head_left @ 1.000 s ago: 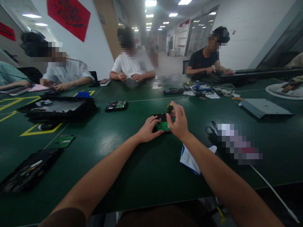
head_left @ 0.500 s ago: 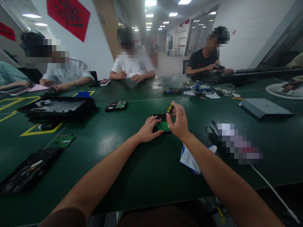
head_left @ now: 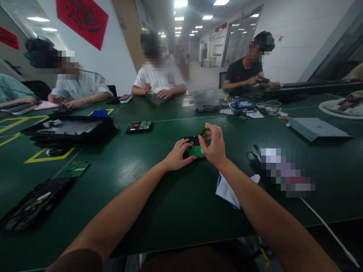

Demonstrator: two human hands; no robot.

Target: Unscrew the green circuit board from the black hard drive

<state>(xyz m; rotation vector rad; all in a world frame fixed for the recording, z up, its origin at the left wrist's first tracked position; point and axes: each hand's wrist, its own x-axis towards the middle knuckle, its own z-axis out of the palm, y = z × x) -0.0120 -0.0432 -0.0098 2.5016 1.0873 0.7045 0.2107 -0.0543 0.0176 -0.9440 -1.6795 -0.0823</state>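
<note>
Drive (head_left: 195, 151) lies green board up, well in from the desk's (head_left: 159, 211) near edge, where both hands reach it easily. Left hand (head_left: 178, 155) clasps its left end, thumb parted from fingers, presumably to prevent turning. Right hand (head_left: 214, 146) pinches a yellow-handled tool (head_left: 206, 132) by thumb and fingers, likely for fine control; tip hidden.

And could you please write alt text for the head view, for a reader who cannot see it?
A person's left hand rests on a black device with a green circuit board, while the right hand holds a yellow tool close to it. Co-workers sit around the green table.
</note>
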